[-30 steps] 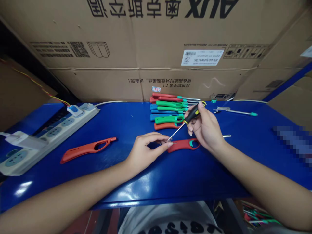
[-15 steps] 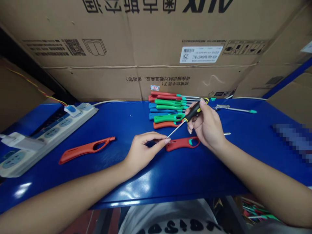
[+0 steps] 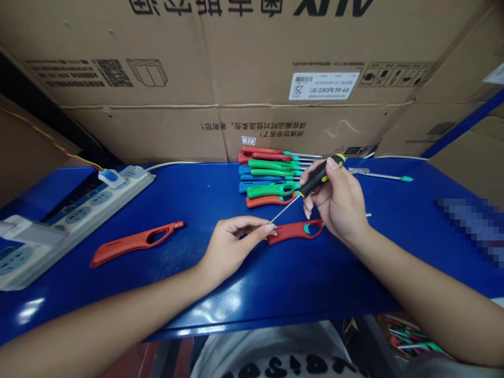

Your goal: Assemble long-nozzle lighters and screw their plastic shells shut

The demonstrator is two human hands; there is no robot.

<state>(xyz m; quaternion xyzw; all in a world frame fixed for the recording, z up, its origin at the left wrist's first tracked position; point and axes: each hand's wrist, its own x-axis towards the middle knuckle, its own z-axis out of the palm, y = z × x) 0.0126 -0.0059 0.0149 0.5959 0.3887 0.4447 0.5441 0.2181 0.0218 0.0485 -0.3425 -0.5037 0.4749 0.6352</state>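
Black-and-yellow screwdriver (image 3: pixel 314 181) slants from right grip (image 3: pixel 342 202) to left fingertips (image 3: pixel 269 229)

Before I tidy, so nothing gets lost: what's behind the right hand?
Lighters run partly behind the right hand; a metal tip shows past the wrist. What the hand covers can't be seen.

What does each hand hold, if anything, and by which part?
The right hand holds a screwdriver by its handle. The left hand pinches near the screwdriver's tip; what it grips cannot be told.
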